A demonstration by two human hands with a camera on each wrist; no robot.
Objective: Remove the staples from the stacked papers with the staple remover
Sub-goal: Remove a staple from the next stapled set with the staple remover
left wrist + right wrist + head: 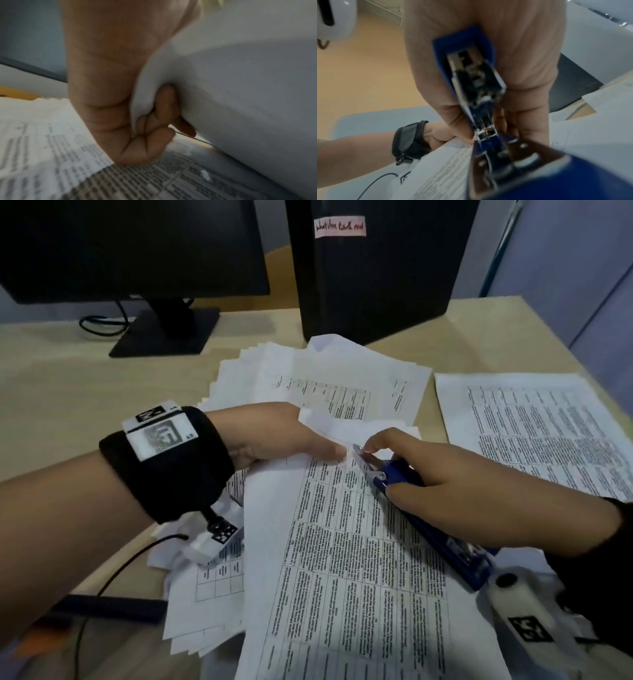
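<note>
We've got the stapled set (342, 542) of printed table pages lying on the desk (85, 392), on top of a loose fanned pile of papers (308, 371). Taking the PC tower (376, 268) as landmark: the set sits in front of it, toward us; a second separate sheet stack (531, 433) lies in front of the tower and off to its right.

Left hand (274, 436) is in front of the tower, at the top corner of the set. Thumb on top, fingers (164, 108) curled under, pinching a folded-back white page (240, 81). Wrist view confirms the sheet is clamped between palm and curled fingers.

Right hand (462, 491) sits in front of the tower, just right of the left hand, wrapped around the blue staple remover (428, 525). The tool looks like a blue stapler body with a metal tongue. Index finger extends along the top toward the tip. The metal tip (359, 451) touches the paper at the corner, just beside the left thumb. We can't make out the staple itself, too blurred.

A monitor (130, 248) on its stand stands left of the tower, with a cable (99, 326) looped at the base.
</note>
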